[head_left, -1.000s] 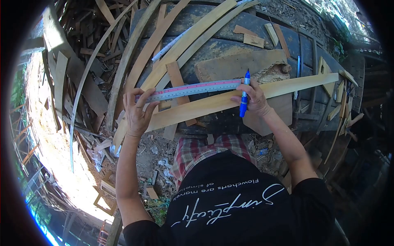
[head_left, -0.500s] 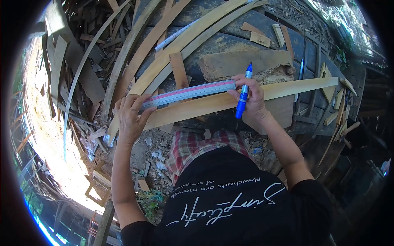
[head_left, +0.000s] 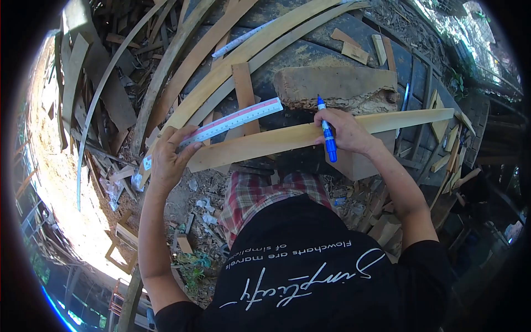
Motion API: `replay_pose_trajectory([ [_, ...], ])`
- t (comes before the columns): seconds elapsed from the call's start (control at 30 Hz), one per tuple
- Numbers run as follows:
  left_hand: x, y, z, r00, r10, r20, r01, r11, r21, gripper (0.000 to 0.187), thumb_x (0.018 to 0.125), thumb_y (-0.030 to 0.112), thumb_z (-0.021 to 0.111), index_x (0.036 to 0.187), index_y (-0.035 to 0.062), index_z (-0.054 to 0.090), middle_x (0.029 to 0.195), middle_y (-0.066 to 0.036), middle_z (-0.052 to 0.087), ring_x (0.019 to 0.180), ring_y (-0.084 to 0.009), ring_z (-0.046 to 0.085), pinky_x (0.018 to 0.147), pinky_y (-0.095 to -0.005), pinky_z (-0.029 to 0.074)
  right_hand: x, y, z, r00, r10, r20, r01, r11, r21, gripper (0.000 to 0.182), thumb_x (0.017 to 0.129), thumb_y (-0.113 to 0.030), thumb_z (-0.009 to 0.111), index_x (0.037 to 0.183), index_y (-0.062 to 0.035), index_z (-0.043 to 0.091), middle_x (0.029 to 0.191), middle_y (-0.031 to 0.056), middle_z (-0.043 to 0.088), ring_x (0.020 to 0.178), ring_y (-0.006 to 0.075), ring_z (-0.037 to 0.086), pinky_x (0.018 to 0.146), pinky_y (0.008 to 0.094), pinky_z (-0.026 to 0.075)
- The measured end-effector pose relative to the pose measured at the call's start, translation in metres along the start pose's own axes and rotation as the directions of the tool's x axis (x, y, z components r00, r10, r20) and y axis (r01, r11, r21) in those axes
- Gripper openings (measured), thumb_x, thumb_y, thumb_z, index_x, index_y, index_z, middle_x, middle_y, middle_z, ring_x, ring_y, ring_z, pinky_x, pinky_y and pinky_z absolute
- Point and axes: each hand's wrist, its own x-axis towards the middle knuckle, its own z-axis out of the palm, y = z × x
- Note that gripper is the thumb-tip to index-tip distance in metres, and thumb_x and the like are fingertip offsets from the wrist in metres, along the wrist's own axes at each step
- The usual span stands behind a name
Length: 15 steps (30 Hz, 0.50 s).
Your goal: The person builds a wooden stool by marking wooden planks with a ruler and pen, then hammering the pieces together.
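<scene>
- Left hand (head_left: 172, 152): its fingers pinch the flat pink-and-white ruler (head_left: 235, 119) against the thumb.
- The ruler's long axis slants from these fingers rightward and away from the body; its free end stops short of the right hand (head_left: 344, 131), so the left is nearer.
- The right fingers pinch a slim blue marker pen (head_left: 330, 145), its dark tip pointing away from the body, crosswise to the long pale wooden strip (head_left: 254, 144).
- That strip runs from just beside the left thumb, past the right fingers and well beyond, rising slightly rightward.
</scene>
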Motion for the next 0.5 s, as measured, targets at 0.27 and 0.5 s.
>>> replay_pose_trajectory([
  [0.27, 0.03, 0.023, -0.011, 0.995, 0.08, 0.053, -0.071, 0.985, -0.157, 0.035, 0.085, 0.031, 0.07, 0.11, 0.0066, 0.069, 0.098, -0.01, 0.067, 0.092, -0.0292, 0.063, 0.083, -0.0385, 0.047, -0.017, -0.005, 0.007, 0.872, -0.24, -0.426, 0.175, 0.967, -0.186, 0.036, 0.075, -0.018, 0.079, 0.099, -0.0149, 0.053, 0.085, 0.0072, 0.055, 0.081, 0.03, 0.059, 0.07, 0.0401, 0.047],
  [0.5, 0.076, 0.063, -0.01, 0.937, 0.331, 0.114, -0.347, 0.92, 0.18, 0.035, 0.083, 0.033, 0.071, 0.11, 0.0103, 0.07, 0.093, -0.008, 0.066, 0.089, -0.029, 0.061, 0.082, -0.0396, 0.045, -0.009, 0.008, 0.008, 0.718, -0.309, -0.623, 0.196, 0.949, -0.245, 0.046, 0.069, -0.011, 0.085, 0.1, -0.0152, 0.051, 0.099, 0.0109, 0.063, 0.08, 0.0276, 0.062, 0.066, 0.0366, 0.049],
])
